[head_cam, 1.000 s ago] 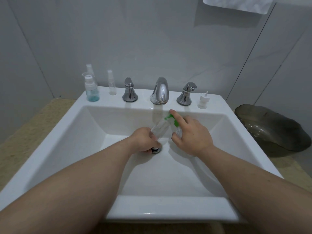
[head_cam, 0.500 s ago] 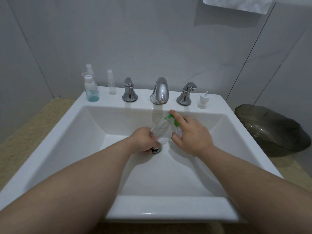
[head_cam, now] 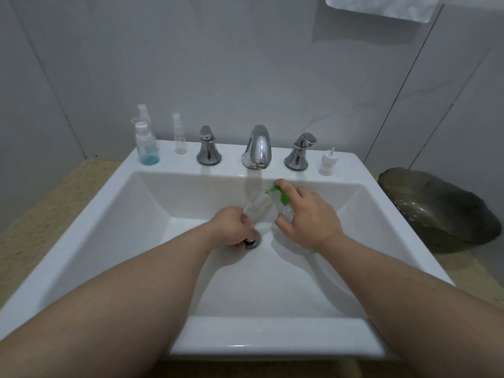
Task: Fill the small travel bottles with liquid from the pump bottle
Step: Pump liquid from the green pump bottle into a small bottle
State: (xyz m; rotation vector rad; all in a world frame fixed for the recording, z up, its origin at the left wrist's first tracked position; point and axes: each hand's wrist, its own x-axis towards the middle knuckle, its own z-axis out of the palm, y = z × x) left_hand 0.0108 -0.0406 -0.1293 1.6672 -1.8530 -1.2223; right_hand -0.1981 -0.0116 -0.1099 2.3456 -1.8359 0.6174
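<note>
1. Head view, over the white rectangular ceramic sink [head_cam: 152, 203]: my left hand [head_cam: 231, 227] is gripping a small clear plastic travel bottle [head_cam: 259, 210] by its lower end, fingers curled round it, just above the chrome drain [head_cam: 252, 242].
2. My right hand [head_cam: 313, 222] is wrapping round the clear pump bottle with the green pump head [head_cam: 283, 199], and its index fingertip [head_cam: 282, 183] is resting on top of the pump. My fingers are hiding most of that bottle's body.
3. Key relation: the travel bottle is lying tilted, its long axis running from my left hand up and to the right, so its neck end is meeting the green nozzle. I cannot tell whether neck and nozzle are touching.
4. Judgement: filling appears under way. The next press is calling for the neck to sit squarely at the nozzle, or liquid risks going into the basin.
5. On the back ledge, a capped travel bottle holding blue liquid [head_cam: 147, 148], a slim clear spray bottle [head_cam: 180, 137] and a loose white spray cap [head_cam: 327, 163] are standing well apart from both hands, flanking the chrome faucet [head_cam: 257, 147].
</note>
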